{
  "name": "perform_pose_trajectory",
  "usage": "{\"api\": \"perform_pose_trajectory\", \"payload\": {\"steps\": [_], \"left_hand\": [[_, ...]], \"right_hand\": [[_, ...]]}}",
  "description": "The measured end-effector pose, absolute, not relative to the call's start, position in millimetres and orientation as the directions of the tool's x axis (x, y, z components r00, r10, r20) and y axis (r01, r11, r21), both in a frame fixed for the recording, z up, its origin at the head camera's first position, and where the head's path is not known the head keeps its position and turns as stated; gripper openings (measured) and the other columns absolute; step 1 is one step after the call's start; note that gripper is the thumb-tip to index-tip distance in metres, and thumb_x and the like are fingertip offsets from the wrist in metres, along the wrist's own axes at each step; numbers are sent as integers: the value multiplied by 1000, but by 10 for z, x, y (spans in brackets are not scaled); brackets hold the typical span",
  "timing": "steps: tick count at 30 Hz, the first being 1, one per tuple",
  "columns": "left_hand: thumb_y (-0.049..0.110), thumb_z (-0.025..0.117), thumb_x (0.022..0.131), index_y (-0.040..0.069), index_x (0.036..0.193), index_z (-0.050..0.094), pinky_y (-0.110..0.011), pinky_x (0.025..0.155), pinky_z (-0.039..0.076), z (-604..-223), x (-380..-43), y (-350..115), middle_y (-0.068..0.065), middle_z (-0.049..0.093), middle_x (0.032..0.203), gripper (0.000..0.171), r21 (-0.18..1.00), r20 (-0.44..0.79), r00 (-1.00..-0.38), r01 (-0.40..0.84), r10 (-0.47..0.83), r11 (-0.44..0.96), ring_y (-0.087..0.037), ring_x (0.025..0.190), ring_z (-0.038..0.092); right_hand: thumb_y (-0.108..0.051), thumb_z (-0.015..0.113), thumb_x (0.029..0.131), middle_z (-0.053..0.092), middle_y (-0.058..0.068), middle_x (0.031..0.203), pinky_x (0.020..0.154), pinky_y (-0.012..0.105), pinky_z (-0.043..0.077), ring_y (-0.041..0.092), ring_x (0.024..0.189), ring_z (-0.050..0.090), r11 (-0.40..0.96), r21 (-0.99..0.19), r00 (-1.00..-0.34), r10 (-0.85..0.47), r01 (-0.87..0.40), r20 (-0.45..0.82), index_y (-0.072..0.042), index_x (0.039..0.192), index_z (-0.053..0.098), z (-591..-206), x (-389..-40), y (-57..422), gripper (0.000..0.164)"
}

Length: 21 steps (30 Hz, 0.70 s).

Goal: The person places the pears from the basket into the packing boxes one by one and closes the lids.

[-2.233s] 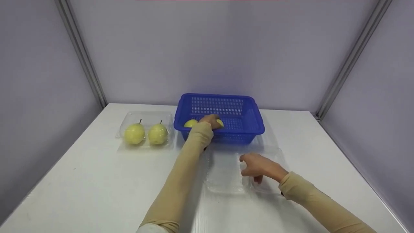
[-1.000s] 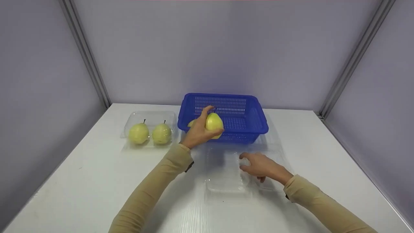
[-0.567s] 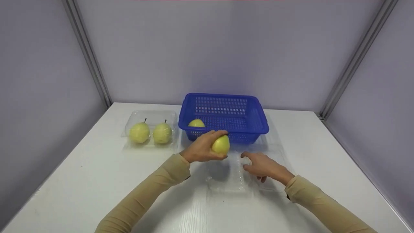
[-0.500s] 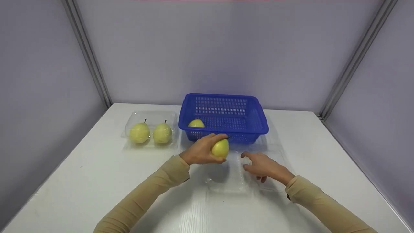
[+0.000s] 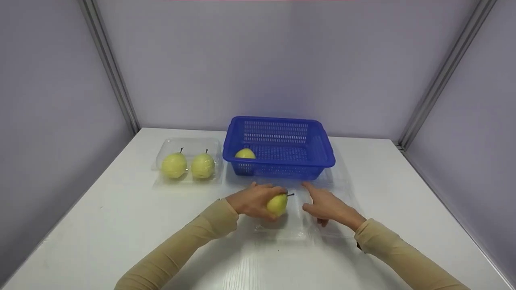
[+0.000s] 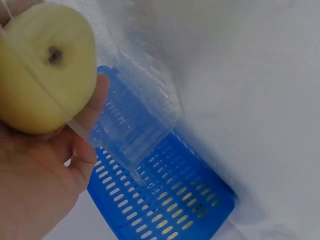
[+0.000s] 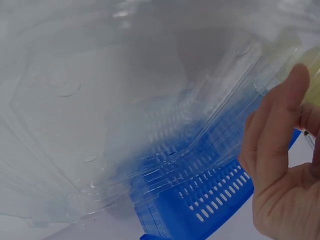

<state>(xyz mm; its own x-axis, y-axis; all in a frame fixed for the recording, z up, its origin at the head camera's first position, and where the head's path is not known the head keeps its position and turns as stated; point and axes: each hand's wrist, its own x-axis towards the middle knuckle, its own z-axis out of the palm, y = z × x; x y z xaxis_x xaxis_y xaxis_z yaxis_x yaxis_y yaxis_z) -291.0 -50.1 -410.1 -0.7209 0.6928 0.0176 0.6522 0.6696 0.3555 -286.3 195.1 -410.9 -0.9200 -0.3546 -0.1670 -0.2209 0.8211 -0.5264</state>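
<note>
Your left hand (image 5: 254, 202) grasps 1 tilted pear (image 5: 278, 205) in or just above the clear plastic clamshell (image 5: 296, 233), your right hand (image 5: 329, 207), fingers extended, grips nothing, and releasing at this tilt could let the pear roll.

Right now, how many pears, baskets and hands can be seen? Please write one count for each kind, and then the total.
Pears: 4 (2 boxed pears, 1 basket pear, 1 held pear)
Baskets: 1 (the blue basket)
Hands: 2 (left hand, gripping the held pear; right hand)
Total: 7 visible
</note>
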Motion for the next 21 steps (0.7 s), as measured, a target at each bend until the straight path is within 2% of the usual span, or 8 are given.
{"api": "perform_pose_trajectory", "payload": {"steps": [4, 9, 12, 15, 21], "left_hand": [[38, 73, 79, 31, 141, 50, -36, 85, 42, -4026, -2875, -461, 1, 61, 111, 66, 369, -103, -673, 658, 733, 656, -13, 97, 54], [35, 69, 83, 29, 137, 56, -25, 72, 44, -3978, -2872, -394, 5, 60, 97, 57, 422, -225, -589, 659, 776, 622, -11, 85, 54], [31, 66, 84, 27, 138, 56, -23, 70, 45, -3993, -2897, -370, 6, 62, 95, 55, 442, -262, -550, 662, 793, 605, -10, 83, 55], [32, 65, 84, 29, 140, 54, -23, 72, 45, -3994, -2917, -360, 7, 62, 98, 57, 443, -283, -537, 662, 795, 605, -10, 85, 55], [43, 66, 84, 38, 140, 53, -30, 84, 45, -3959, -2918, -349, 9, 61, 115, 57, 422, -351, -579, 604, 736, 676, -12, 98, 54]], "right_hand": [[-14, 55, 86, 56, 7, 60, 43, 41, 54, 15, 38, 56, 809, -539, -923, -360, -235, -137, -13, 156, 23, -4130, -2860, 1940, 76], [-12, 55, 84, 56, 7, 59, 41, 41, 53, 15, 37, 56, 792, -555, -923, -369, -255, -103, -11, 156, 21, -4145, -2862, 1934, 80], [-11, 55, 84, 56, 6, 57, 41, 41, 53, 15, 36, 56, 791, -554, -923, -372, -258, -101, -11, 157, 20, -4149, -2863, 1933, 81], [-11, 54, 84, 57, 7, 59, 42, 41, 53, 15, 36, 56, 793, -555, -923, -369, -253, -106, -10, 157, 19, -4148, -2863, 1930, 81], [-11, 54, 83, 60, 9, 69, 41, 40, 53, 15, 37, 56, 796, -549, -926, -365, -255, -100, -8, 156, 19, -4139, -2854, 1921, 82]]}}
